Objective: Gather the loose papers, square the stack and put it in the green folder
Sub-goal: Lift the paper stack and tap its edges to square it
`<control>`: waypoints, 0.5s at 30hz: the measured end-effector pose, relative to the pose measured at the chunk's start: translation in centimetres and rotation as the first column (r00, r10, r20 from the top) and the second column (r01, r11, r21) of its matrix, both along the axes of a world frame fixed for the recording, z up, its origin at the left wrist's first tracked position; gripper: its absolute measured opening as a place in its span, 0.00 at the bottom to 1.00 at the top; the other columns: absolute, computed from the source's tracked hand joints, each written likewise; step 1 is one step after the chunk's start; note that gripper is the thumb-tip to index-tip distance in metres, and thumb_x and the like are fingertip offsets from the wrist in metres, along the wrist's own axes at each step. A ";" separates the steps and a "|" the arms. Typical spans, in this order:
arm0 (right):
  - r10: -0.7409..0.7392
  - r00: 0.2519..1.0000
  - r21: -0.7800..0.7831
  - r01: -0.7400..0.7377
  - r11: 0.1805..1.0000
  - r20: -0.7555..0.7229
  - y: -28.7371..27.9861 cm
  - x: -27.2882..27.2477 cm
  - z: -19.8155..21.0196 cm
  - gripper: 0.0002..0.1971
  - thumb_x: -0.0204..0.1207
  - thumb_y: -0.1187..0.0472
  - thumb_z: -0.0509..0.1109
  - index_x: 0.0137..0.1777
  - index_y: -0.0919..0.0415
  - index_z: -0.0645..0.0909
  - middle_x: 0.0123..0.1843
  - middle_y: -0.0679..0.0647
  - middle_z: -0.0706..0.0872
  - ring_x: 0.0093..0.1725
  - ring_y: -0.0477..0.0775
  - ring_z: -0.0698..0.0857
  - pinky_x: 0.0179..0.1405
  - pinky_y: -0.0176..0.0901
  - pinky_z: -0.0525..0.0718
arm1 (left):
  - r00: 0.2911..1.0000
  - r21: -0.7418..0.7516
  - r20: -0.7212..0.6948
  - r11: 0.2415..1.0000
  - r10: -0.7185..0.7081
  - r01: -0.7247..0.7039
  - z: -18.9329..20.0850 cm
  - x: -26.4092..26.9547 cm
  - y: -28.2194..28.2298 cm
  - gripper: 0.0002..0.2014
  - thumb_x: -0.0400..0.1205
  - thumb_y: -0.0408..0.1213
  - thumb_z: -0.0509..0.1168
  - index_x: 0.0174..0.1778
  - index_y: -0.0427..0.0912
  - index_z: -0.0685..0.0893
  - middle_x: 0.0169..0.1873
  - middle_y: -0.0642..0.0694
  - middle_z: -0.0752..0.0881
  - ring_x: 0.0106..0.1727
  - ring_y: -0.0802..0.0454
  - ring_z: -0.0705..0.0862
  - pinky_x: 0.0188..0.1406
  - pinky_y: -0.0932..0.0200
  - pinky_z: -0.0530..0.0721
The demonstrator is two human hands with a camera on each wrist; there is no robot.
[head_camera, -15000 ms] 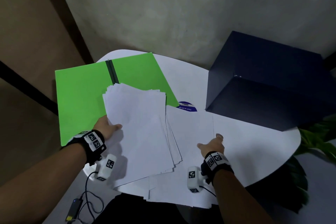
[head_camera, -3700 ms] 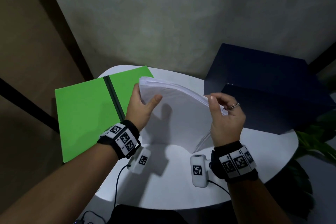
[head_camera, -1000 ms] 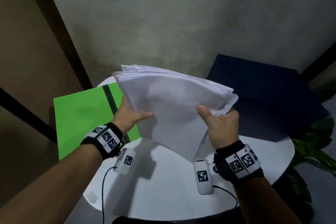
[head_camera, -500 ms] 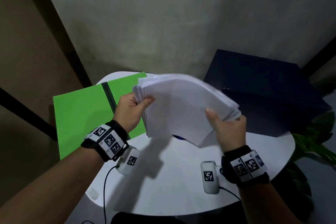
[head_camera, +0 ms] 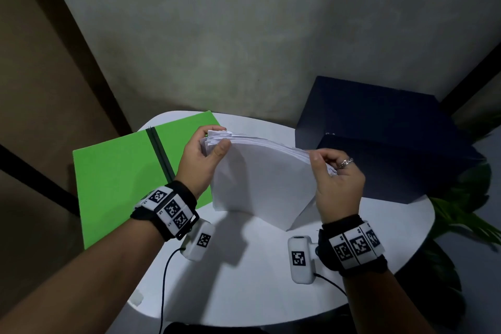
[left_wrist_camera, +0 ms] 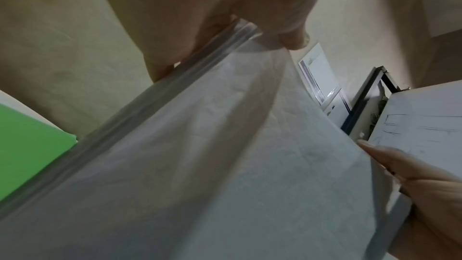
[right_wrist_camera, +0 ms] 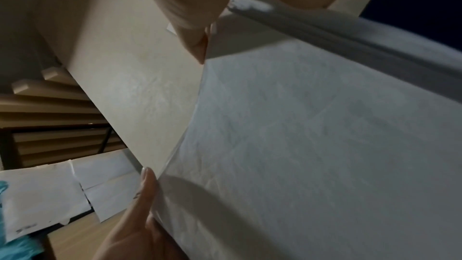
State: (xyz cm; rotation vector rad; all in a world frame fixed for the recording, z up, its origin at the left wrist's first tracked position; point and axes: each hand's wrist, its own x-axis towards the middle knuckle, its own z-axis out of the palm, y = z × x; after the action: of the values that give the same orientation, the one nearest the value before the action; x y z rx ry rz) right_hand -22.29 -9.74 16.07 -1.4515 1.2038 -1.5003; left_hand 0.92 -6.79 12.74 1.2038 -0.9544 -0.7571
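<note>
A thick stack of white papers [head_camera: 260, 179] stands on edge on the round white table [head_camera: 244, 279], its lower edge on the tabletop. My left hand [head_camera: 202, 156] grips the stack's upper left corner, thumb in front. My right hand [head_camera: 333, 173] grips the upper right corner, fingers curled over the top. The top edges look slightly uneven. The green folder [head_camera: 119, 176] lies open on the table's left side, partly behind my left hand. In the left wrist view the papers [left_wrist_camera: 225, 155] fill the frame beside the folder [left_wrist_camera: 27, 139]. The right wrist view shows the same papers [right_wrist_camera: 312, 135].
A large dark blue box [head_camera: 385, 138] stands on the table's right rear, close behind my right hand. Green plant leaves [head_camera: 458, 211] show past the table's right edge. A black cable [head_camera: 165, 287] hangs from my left wrist camera across the table's front.
The stack has come down from a raised, tilted hold to stand on its lower edge on the table. Both hands slid up to its top corners.
</note>
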 end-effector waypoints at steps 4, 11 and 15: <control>-0.040 0.998 -0.033 0.038 0.999 -0.049 -0.1 -0.1 -0.3 0.14 0.80 0.65 0.71 0.39 0.43 0.82 0.43 0.49 0.91 0.46 0.52 0.89 0.50 0.45 0.85 | 0.999 0.018 0.034 0.999 0.035 -0.035 0.0 -0.2 -0.3 0.14 0.79 0.43 0.70 0.56 0.41 0.81 0.40 0.58 0.87 0.41 0.61 0.83 0.47 0.65 0.83; -0.148 0.988 0.014 0.148 0.989 0.034 -0.4 0.1 -0.9 0.15 0.79 0.69 0.68 0.37 0.48 0.77 0.36 0.52 0.86 0.34 0.43 0.83 0.39 0.32 0.80 | 0.996 0.035 0.053 0.996 0.077 -0.078 0.3 -0.6 -0.7 0.23 0.76 0.58 0.67 0.54 0.41 0.83 0.46 0.52 0.87 0.49 0.54 0.84 0.58 0.49 0.81; -0.149 0.988 0.006 0.149 0.989 0.035 -0.5 0.5 -0.8 0.09 0.78 0.66 0.72 0.40 0.53 0.78 0.34 0.49 0.82 0.33 0.38 0.80 0.38 0.28 0.78 | 0.991 0.064 0.012 0.989 0.132 -0.133 0.8 -1.3 -1.0 0.20 0.76 0.57 0.68 0.52 0.44 0.83 0.46 0.53 0.88 0.46 0.57 0.84 0.54 0.55 0.80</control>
State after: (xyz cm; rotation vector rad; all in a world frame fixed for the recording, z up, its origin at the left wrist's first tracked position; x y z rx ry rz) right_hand -21.81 -10.24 15.27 -1.3522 1.3166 -1.6160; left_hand -0.38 -7.83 13.53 1.3145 -0.8527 -0.6819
